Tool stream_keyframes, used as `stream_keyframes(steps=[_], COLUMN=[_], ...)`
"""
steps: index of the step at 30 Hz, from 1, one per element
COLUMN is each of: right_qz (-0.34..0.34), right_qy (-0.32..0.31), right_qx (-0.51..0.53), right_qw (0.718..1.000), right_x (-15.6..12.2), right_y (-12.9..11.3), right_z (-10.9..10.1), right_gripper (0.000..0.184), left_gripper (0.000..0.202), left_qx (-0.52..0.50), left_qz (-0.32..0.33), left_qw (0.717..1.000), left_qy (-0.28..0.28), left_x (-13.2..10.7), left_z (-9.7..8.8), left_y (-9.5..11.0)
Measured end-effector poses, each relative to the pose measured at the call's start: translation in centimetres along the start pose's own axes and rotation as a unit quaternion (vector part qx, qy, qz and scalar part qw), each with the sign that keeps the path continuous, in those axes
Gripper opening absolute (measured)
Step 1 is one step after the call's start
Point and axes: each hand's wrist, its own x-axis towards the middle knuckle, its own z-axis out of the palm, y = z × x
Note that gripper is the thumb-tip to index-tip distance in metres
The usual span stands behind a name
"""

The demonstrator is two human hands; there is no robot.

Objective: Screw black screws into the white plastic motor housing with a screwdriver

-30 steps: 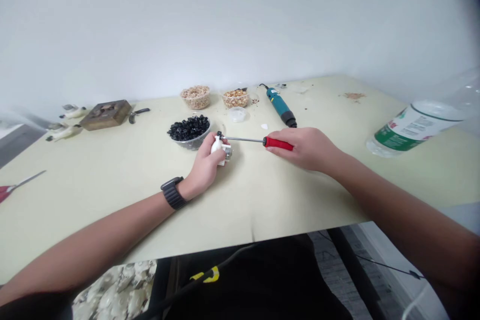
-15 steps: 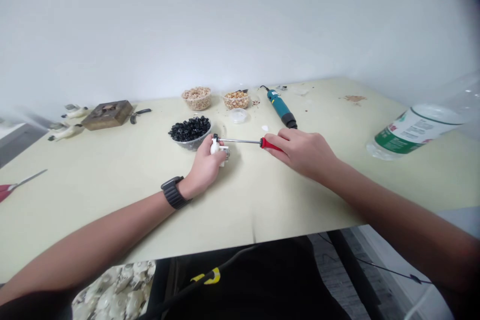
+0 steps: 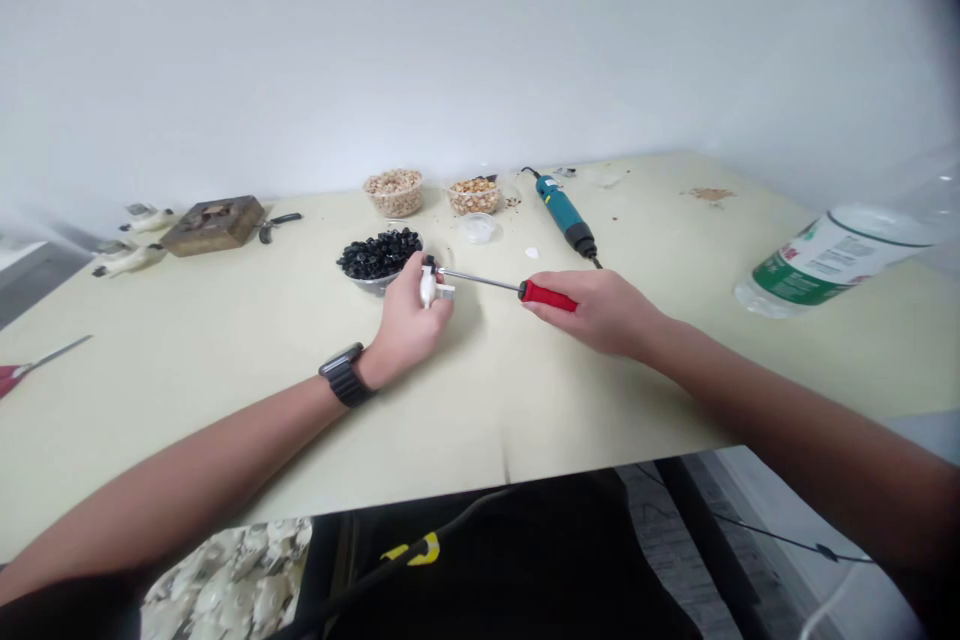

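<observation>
My left hand point(image 3: 405, 325), with a dark watch on its wrist, is closed around a small white part point(image 3: 428, 288) held just above the cream table point(image 3: 225, 360). My right hand point(image 3: 604, 310) grips the red handle of a screwdriver point(image 3: 517, 289). Its metal shaft runs left and its tip meets the top of the white part. A clear bowl of black pieces point(image 3: 379, 256) stands right behind my left hand.
Two bowls of tan pieces point(image 3: 394, 190) point(image 3: 472, 196) and a small clear lid point(image 3: 478, 227) sit further back. A teal power tool point(image 3: 564, 214) lies behind my right hand. A plastic bottle point(image 3: 832, 255) lies at the right. A brown block point(image 3: 212, 224) and red-handled tool point(image 3: 30, 367) are at the left.
Both hands have shifted slightly; my left hand turned the white part more upright and lifted it a little. My right hand slid back, so more of the red handle shows.
</observation>
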Motion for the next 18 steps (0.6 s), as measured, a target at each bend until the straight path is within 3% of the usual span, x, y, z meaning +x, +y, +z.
stream_keyframes(steps=[6,10,14,18], right_qz=[0.082,0.079,0.029,-0.029], right_qy=[-0.078,-0.095,-0.028,0.047], right_qx=[0.122,0.113,0.036,-0.162], right_qw=[0.986,0.986,0.999,0.985], right_x=[0.41,0.59,0.63,0.22], right_y=[0.15,0.49,0.57,0.23], right_z=[-1.11,-1.16,-0.77,-0.45], right_gripper=[0.030,0.032,0.026,0.035], left_gripper=[0.023,0.022,0.020,0.021], left_qx=[0.070,0.034,-0.077,-0.146], left_qz=[0.078,0.046,-0.058,-0.108], left_qw=[0.994,0.997,0.993,0.981], left_qy=[-0.036,-0.051,-0.066,-0.061], left_x=[0.31,0.44,0.34,-0.08], left_z=[-0.65,-0.52,-0.21,-0.03], left_y=[0.30,0.21,0.30,0.80])
